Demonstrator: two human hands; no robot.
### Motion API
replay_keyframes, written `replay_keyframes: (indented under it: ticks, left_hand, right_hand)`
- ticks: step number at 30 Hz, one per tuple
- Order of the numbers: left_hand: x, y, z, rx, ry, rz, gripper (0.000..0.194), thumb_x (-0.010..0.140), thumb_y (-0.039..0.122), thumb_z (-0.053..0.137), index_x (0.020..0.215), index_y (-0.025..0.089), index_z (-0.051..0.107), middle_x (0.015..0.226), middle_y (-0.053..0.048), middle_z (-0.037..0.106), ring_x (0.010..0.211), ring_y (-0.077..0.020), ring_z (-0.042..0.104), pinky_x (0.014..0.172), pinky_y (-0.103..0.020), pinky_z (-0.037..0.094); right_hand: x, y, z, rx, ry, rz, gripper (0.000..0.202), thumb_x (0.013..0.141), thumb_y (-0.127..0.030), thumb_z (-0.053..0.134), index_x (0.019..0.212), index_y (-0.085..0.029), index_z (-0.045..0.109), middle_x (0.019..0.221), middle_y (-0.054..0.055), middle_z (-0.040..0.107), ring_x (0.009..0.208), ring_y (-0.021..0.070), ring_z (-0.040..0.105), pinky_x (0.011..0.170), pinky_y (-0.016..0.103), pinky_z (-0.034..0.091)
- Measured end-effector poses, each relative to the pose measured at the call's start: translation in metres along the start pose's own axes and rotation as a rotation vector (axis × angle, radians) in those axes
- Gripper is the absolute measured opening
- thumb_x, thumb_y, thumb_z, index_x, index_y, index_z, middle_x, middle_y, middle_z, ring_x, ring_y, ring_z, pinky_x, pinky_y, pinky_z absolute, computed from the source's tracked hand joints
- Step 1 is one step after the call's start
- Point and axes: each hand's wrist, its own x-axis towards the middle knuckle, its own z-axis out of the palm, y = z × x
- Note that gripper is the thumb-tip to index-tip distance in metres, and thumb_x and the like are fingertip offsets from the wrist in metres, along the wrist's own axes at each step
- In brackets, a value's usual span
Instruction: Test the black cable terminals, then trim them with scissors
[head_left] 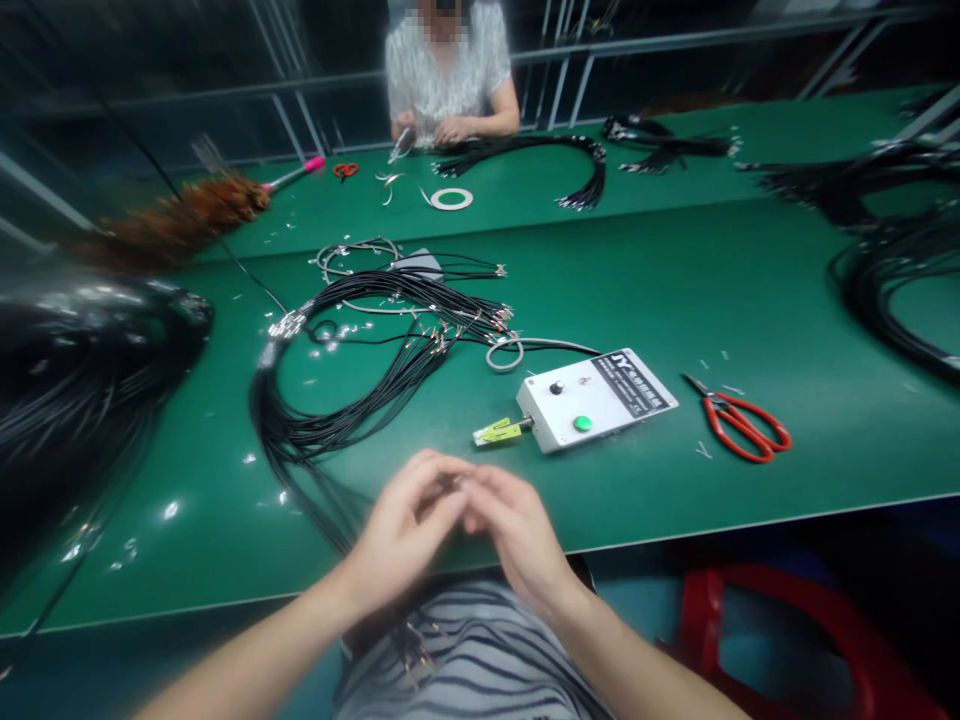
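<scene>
Beyond striped clothing point(465, 640), holds left hand point(412, 515) and right hand point(517, 520) half-closed, touching at tips; cannot tell whether gripping. Notes black cable bundle point(296, 432) looped on table point(637, 270), left of white box point(555, 408).

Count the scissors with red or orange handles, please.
2. One pair of scissors lies right of the white box; another pair lies farther back, near the pink handle. Others may be hidden under the cables.
</scene>
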Motion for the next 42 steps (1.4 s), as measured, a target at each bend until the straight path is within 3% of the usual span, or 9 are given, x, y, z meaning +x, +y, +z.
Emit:
replay_keyframes:
  ticks: [7,12,18,21,25,28,35,38,42]
  left_hand:
    - [0.004,-0.007,0.01,-0.151,0.162,-0.054,0.011,0.089,0.027,0.061,0.089,0.016,0.06,0.076,0.002,0.055,0.05,-0.0059,0.052,0.047,-0.019,0.041]
    - [0.003,-0.015,0.01,0.145,0.193,0.07,0.01,0.092,0.025,0.057,0.086,0.017,0.061,0.085,-0.002,0.057,0.071,-0.0115,0.056,0.061,-0.023,0.045]
    - [0.008,-0.023,0.012,0.137,0.224,0.067,0.01,0.092,0.022,0.056,0.084,0.018,0.059,0.082,-0.001,0.055,0.073,-0.0125,0.054,0.064,-0.023,0.043]
    - [0.007,-0.025,0.009,0.247,0.198,0.155,0.011,0.094,0.019,0.053,0.084,0.018,0.059,0.083,-0.002,0.056,0.076,-0.0137,0.055,0.067,-0.025,0.044]
    - [0.007,-0.032,0.002,0.55,0.011,0.419,0.016,0.093,0.01,0.048,0.089,0.018,0.061,0.088,-0.006,0.06,0.084,-0.0172,0.057,0.076,-0.028,0.047]
    - [0.009,-0.038,0.002,0.637,-0.043,0.459,0.02,0.094,0.01,0.044,0.09,0.019,0.061,0.088,-0.008,0.06,0.085,-0.0185,0.057,0.077,-0.03,0.047]
    - [0.024,-0.027,0.006,0.412,0.23,0.243,0.013,0.093,0.018,0.051,0.083,0.018,0.059,0.083,-0.004,0.058,0.079,-0.0162,0.056,0.071,-0.027,0.045]
    - [0.031,-0.026,0.006,0.365,0.256,0.184,0.012,0.092,0.02,0.053,0.082,0.017,0.059,0.082,-0.003,0.058,0.077,-0.0162,0.057,0.069,-0.026,0.045]
    - [0.037,-0.026,0.007,0.358,0.262,0.167,0.013,0.091,0.02,0.053,0.081,0.017,0.059,0.082,-0.003,0.058,0.076,-0.0158,0.057,0.068,-0.026,0.045]
  right_hand:
    - [0.001,-0.011,-0.008,-0.17,-0.094,-0.066,0.022,0.086,-0.036,0.064,0.074,-0.018,0.06,0.061,-0.002,0.06,0.057,0.0113,0.053,0.058,0.024,0.04]
    - [0.004,-0.02,-0.022,-0.586,-0.111,-0.297,0.016,0.092,-0.032,0.056,0.082,-0.021,0.06,0.076,0.001,0.059,0.069,0.0147,0.057,0.067,0.028,0.043]
    - [0.005,-0.03,-0.04,-1.159,-0.118,-0.618,0.021,0.091,-0.034,0.061,0.105,-0.019,0.061,0.097,0.006,0.067,0.081,0.0178,0.062,0.075,0.031,0.04]
    - [0.007,-0.035,-0.04,-1.387,-0.161,-0.796,0.016,0.094,-0.031,0.057,0.1,-0.019,0.064,0.093,0.004,0.071,0.083,0.0176,0.063,0.073,0.032,0.035]
    - [0.009,-0.037,-0.039,-1.566,-0.241,-0.966,0.026,0.098,-0.018,0.044,0.086,-0.02,0.066,0.079,0.0,0.071,0.073,0.0144,0.059,0.07,0.033,0.031]
    - [0.01,-0.04,-0.043,-1.649,-0.237,-0.955,0.028,0.098,-0.018,0.045,0.081,-0.02,0.067,0.076,0.0,0.071,0.072,0.0149,0.056,0.069,0.034,0.029]
    - [0.032,-0.073,-0.053,-1.777,-0.087,-0.958,0.013,0.094,-0.026,0.058,0.093,-0.023,0.071,0.1,0.001,0.074,0.096,0.0204,0.056,0.076,0.036,0.029]
    - [0.045,-0.08,-0.054,-1.852,-0.112,-0.926,0.013,0.092,-0.025,0.06,0.084,-0.022,0.07,0.097,0.002,0.075,0.096,0.0214,0.056,0.077,0.037,0.028]
    - [0.053,-0.081,-0.053,-1.878,-0.163,-0.894,0.015,0.088,-0.026,0.066,0.102,-0.022,0.068,0.112,0.003,0.072,0.107,0.0229,0.055,0.083,0.038,0.027]
